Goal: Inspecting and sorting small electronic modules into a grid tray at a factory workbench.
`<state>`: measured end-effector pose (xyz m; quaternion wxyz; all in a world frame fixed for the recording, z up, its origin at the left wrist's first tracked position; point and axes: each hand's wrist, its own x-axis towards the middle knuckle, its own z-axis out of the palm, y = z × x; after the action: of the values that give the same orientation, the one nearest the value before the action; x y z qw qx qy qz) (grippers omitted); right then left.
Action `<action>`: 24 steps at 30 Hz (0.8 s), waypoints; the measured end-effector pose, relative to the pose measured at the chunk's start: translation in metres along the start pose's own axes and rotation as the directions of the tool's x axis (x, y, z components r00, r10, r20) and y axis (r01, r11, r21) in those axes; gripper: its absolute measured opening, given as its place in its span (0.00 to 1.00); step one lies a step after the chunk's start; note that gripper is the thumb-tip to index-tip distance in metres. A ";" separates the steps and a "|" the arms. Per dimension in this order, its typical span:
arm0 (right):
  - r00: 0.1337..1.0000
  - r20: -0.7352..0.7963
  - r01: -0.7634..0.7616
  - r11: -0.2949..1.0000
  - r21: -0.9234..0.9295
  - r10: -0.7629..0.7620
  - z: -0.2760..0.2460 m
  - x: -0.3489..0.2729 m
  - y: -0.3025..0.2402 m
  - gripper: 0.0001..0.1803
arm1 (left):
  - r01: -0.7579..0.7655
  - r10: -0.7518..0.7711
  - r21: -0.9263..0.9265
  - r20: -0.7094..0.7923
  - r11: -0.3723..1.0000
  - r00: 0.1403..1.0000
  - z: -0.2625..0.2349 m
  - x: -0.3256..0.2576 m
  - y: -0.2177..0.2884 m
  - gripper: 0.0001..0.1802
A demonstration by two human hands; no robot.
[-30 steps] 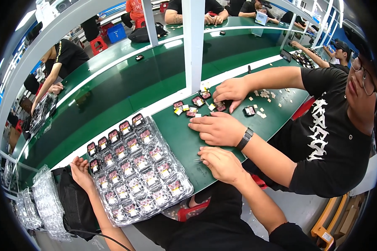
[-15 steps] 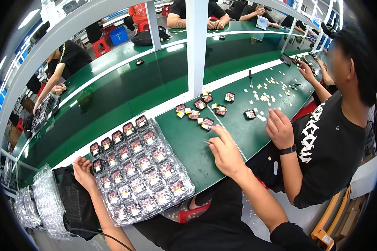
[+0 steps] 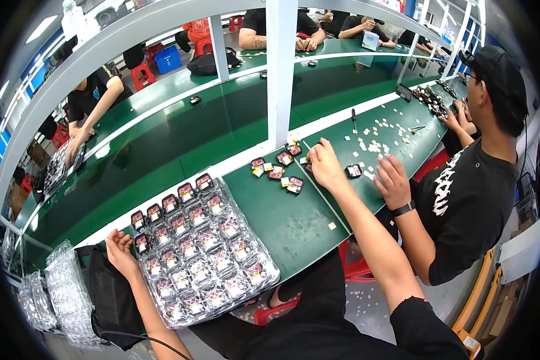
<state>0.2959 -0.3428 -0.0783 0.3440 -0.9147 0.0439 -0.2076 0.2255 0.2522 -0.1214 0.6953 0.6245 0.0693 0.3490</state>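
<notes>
- A stack of empty clear trays (image 3: 54, 294) lies at about 8 o'clock, off the tabletop's (image 3: 282, 216) near edge
- The left hand (image 3: 121, 251) rests at the 9 o'clock edge of the clear blister tray (image 3: 201, 252), fingers loosely curled against its rim, clamped on nothing that shows
- The blister tray sits at 7 o'clock on the green tabletop, its pockets filled with small black-and-red parts; its near corner overhangs the edge, so a nudge from that hand could tip it and spill the rows
- A loose cluster of small parts (image 3: 279, 168) lies near 12 o'clock, just left of the right hand
- The right hand (image 3: 325, 163) reaches out to 1 o'clock, fingers bent down onto the tabletop beside the cluster; whether they pinch a part I cannot tell
- A co-worker's hand (image 3: 393, 180) rests just right of it, close enough that the two could bump and scatter the parts
- Small pale chips (image 3: 381, 141) are strewn at 2 o'clock and could get mixed in
</notes>
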 end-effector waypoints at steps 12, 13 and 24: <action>0.982 -0.166 0.107 0.991 0.084 -0.092 0.044 -0.027 -0.057 0.13 | 0.024 -0.025 0.028 0.012 0.999 1.000 -0.009 0.012 -0.007 0.29; 0.988 -0.133 0.088 0.991 0.097 -0.075 0.045 -0.028 -0.059 0.13 | 0.031 -0.031 0.029 0.011 0.999 0.999 -0.009 0.013 -0.008 0.29; 0.990 -0.091 0.126 0.951 0.283 -0.105 0.015 -0.079 -0.076 0.10 | 0.056 -0.057 0.057 0.023 0.997 0.998 -0.029 0.024 -0.017 0.31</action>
<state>0.2258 -0.2586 -0.0670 0.4588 -0.8475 -0.0276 -0.2655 0.2351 0.2902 -0.1344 0.6877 0.6459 0.0882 0.3195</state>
